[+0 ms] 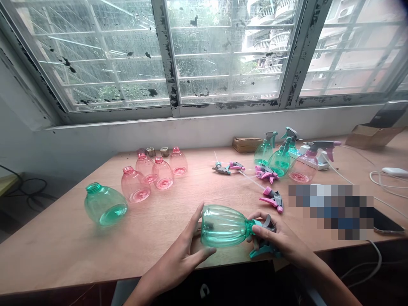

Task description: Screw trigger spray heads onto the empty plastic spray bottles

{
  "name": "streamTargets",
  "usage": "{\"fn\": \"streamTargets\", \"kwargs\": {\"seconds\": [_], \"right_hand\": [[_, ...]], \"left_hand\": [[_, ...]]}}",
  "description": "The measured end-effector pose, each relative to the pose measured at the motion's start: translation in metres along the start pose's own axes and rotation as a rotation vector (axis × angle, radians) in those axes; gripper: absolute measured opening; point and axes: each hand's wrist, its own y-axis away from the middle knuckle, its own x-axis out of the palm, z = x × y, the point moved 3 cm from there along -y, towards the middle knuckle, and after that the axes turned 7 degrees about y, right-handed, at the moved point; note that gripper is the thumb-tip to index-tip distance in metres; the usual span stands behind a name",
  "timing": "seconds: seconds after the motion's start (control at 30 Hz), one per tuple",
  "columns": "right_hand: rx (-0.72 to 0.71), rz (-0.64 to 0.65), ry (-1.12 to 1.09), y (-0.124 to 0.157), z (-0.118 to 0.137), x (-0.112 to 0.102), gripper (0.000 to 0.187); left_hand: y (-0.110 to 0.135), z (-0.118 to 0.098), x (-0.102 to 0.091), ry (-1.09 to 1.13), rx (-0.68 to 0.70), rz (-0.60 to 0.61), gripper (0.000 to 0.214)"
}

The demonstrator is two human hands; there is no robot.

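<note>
A clear green spray bottle [225, 227] lies sideways in the air over the table's front edge, its base to the left. My left hand [188, 242] curves round the base, thumb below and fingers above and behind. At the neck, my right hand [270, 236] is closed on the collar of the grey and teal trigger head [264, 250], which is partly hidden by the fingers. A green bottle without a head [105, 206] stands at the left, beside several open pink bottles [136, 187]. Loose pink and grey trigger heads [272, 199] lie ahead of my right hand.
Green bottles with heads [279, 160] and a pink one [304, 168] stand at the back right. Near them are a small cardboard box [247, 144], a power strip [314, 160] and white cables. A dark phone [387, 221] lies right, beside a blurred-out patch. Windows run behind the table.
</note>
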Motion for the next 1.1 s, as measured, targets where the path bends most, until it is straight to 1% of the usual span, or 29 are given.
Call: {"fn": "streamTargets", "kwargs": {"seconds": [0.1,0.17,0.3,0.43,0.53,0.6,0.7,0.83,0.97,1.1], "right_hand": [[0.0,0.0,0.002,-0.0006,0.0002,0.0,0.038],[0.005,0.0,0.0,-0.0004,0.0004,0.0002,0.039],[0.009,0.0,-0.008,0.0005,0.0007,0.0005,0.04],[0.001,-0.01,-0.002,0.0006,0.0007,-0.0002,0.041],[-0.001,-0.008,0.006,0.0008,-0.0003,-0.0007,0.04],[-0.006,-0.004,0.001,0.0008,-0.0011,-0.0009,0.039],[-0.006,-0.002,0.001,0.0005,-0.0021,-0.0009,0.038],[0.0,-0.001,0.0,0.0003,-0.0022,-0.0006,0.038],[-0.008,-0.002,-0.015,0.0003,-0.0014,-0.0005,0.038],[-0.014,-0.001,-0.018,-0.0005,-0.0012,-0.0004,0.038]], "left_hand": [[-0.0004,-0.001,0.0001,-0.022,-0.051,-0.007,0.1],[-0.0008,-0.0022,0.0,-0.023,-0.064,-0.009,0.099],[-0.0019,-0.0037,-0.0003,-0.012,-0.059,-0.008,0.091],[-0.002,-0.0024,-0.0001,0.02,-0.038,-0.007,0.096],[-0.0015,-0.0016,0.0001,-0.015,0.008,-0.008,0.094],[-0.0012,-0.0009,0.0,-0.049,0.013,-0.009,0.096],[-0.0011,0.0002,-0.0012,-0.079,-0.035,-0.011,0.1],[-0.0018,0.0011,-0.0031,-0.09,-0.082,-0.007,0.093],[-0.0023,0.0022,-0.0028,-0.05,-0.072,-0.008,0.095],[-0.0016,0.0021,-0.0007,-0.04,-0.018,0.009,0.094]]}}
